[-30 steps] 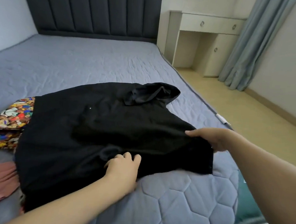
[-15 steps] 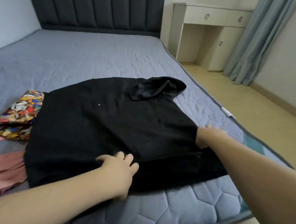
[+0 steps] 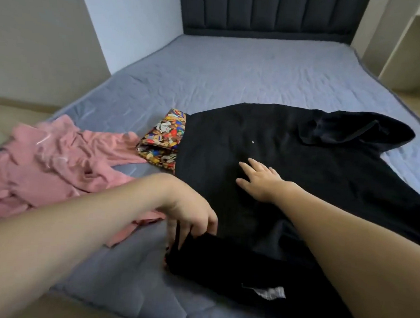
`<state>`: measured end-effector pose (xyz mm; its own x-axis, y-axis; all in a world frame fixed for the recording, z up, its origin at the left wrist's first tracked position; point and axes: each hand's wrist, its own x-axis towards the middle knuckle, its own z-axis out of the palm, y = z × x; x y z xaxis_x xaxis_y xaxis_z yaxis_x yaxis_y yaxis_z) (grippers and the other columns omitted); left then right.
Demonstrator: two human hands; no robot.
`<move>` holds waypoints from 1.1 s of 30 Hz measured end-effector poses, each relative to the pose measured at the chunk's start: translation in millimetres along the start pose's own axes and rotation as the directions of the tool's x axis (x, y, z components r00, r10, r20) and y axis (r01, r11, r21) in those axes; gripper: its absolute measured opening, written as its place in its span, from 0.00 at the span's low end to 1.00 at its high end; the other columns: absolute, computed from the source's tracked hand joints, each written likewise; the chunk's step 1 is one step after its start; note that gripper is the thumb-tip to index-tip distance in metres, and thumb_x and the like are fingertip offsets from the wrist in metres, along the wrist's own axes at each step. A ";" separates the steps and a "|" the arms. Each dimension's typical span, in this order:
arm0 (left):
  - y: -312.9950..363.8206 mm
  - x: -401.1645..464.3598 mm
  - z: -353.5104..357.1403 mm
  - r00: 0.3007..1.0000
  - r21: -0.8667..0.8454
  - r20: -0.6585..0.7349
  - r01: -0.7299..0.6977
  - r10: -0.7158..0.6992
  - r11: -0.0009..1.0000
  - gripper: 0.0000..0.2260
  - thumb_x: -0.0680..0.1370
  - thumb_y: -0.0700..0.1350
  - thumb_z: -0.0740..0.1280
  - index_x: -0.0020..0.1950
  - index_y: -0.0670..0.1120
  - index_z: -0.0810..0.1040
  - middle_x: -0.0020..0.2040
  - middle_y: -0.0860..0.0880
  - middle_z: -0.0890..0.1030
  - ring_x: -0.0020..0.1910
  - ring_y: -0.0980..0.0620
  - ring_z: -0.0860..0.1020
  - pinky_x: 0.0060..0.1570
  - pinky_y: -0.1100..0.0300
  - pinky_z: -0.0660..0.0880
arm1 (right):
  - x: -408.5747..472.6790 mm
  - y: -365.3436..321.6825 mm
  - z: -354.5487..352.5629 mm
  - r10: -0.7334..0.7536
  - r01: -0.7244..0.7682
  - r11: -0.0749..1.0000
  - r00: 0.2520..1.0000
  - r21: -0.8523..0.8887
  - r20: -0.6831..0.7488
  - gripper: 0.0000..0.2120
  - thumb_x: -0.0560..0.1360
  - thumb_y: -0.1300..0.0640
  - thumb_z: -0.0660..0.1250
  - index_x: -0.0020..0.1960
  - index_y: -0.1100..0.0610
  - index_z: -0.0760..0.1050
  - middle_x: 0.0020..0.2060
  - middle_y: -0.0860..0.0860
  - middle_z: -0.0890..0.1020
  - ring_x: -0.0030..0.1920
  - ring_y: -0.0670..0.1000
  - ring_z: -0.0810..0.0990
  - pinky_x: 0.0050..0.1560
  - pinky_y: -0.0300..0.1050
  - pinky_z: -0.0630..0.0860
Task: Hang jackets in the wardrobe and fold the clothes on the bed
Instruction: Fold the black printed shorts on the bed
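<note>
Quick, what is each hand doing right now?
Left hand: fingers curled, gripping the near edge of the black fabric garment.
Right hand: open, fingers straight, resting flat on it.

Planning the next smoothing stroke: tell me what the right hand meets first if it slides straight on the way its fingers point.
More of the black garment under the right hand; beyond its far-left edge, probably the colourful patterned cloth, though depth is uncertain.

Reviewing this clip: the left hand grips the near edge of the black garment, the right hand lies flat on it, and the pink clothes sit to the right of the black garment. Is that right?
Not quite. In the head view the pink clothes lie to the left of the black garment, beyond the patterned cloth. The rest holds: the left hand grips its near edge and the right hand lies flat on it.
</note>
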<state>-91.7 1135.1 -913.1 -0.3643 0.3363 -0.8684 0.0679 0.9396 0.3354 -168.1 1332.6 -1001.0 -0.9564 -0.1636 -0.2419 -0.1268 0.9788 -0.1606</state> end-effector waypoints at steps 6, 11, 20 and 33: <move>-119.5 40.9 -111.2 0.603 -0.697 -0.686 -0.387 -0.407 0.603 0.13 0.75 0.42 0.63 0.60 0.44 0.73 0.56 0.45 0.75 0.53 0.46 0.74 0.49 0.53 0.73 | 55.3 -62.4 11.0 0.008 -0.006 0.992 1.000 0.123 -0.018 0.33 0.80 0.36 0.46 0.80 0.50 0.44 0.79 0.50 0.43 0.79 0.52 0.42 0.76 0.55 0.41; -161.8 103.5 -140.7 0.598 -0.809 -0.571 -0.524 -0.563 0.265 0.19 0.71 0.42 0.71 0.60 0.40 0.75 0.42 0.45 0.78 0.37 0.47 0.73 0.34 0.60 0.70 | 104.9 -93.7 11.6 0.060 -0.036 0.966 0.994 0.256 -0.089 0.34 0.80 0.36 0.45 0.80 0.50 0.42 0.79 0.50 0.43 0.78 0.51 0.42 0.77 0.55 0.41; -126.6 99.0 -179.3 0.500 -0.700 -0.665 -0.676 -0.555 0.229 0.06 0.77 0.38 0.64 0.54 0.42 0.75 0.53 0.40 0.80 0.47 0.44 0.80 0.48 0.54 0.76 | 132.3 -87.8 29.3 0.219 -0.187 0.947 0.971 0.262 -0.097 0.33 0.78 0.36 0.38 0.80 0.49 0.41 0.79 0.49 0.42 0.78 0.50 0.39 0.76 0.55 0.37; -257.8 25.0 -182.3 0.206 0.344 -0.938 0.654 0.280 0.673 0.21 0.77 0.39 0.56 0.69 0.50 0.70 0.69 0.45 0.71 0.66 0.42 0.71 0.70 0.41 0.62 | 137.2 -126.5 28.2 0.100 -0.099 0.994 0.995 0.038 -0.025 0.31 0.81 0.38 0.46 0.80 0.48 0.43 0.79 0.48 0.43 0.78 0.53 0.41 0.76 0.58 0.41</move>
<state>-287.7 889.8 -954.7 -0.9269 0.2727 0.2577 0.1271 0.8744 -0.4682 -275.9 1182.9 -1040.9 -0.9707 -0.0614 -0.2325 -0.0210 0.9848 -0.1723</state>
